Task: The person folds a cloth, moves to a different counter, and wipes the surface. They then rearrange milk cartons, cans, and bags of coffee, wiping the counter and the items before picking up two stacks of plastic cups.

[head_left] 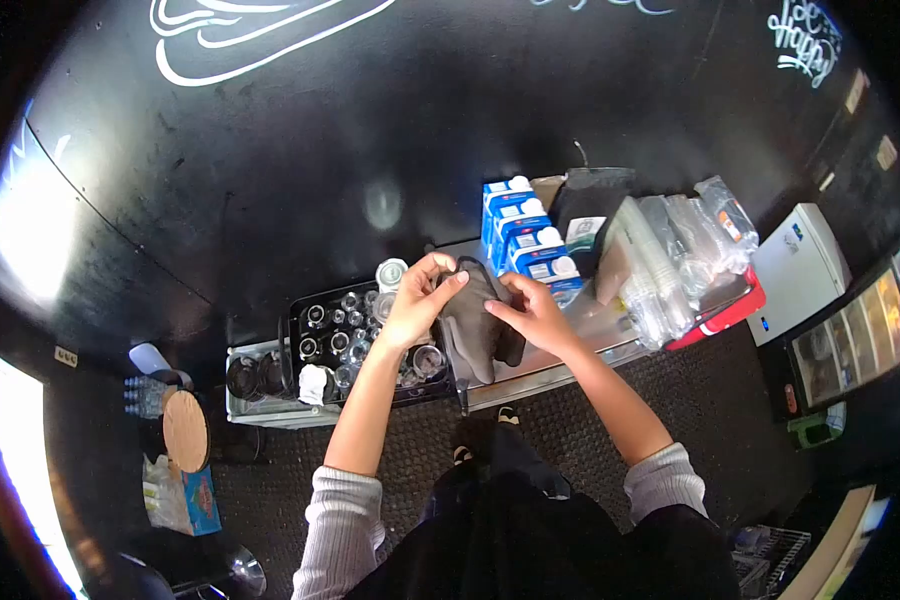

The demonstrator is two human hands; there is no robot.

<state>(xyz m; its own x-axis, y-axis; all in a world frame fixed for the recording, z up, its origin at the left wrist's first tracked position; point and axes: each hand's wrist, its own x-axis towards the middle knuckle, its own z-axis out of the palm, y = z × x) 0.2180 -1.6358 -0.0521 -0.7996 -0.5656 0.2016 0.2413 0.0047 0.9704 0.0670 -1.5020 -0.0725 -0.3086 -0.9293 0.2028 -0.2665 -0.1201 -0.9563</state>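
Observation:
A limp, dark grey cloth hangs in folds between my two hands, above the metal counter. My left hand pinches its upper left edge between thumb and fingers. On the other side, my right hand grips the cloth's right edge, the thumb lying on top. Left of the cloth, a black tray holds several upturned glasses and jars. Blue-and-white cartons with white caps stand in a row just beyond my right hand.
Stacked clear plastic cups in sleeves lie to the right, near a red item. Farther right are a white appliance and a glass-fronted case. A round wooden stool top is at left. A black wall rises behind the counter.

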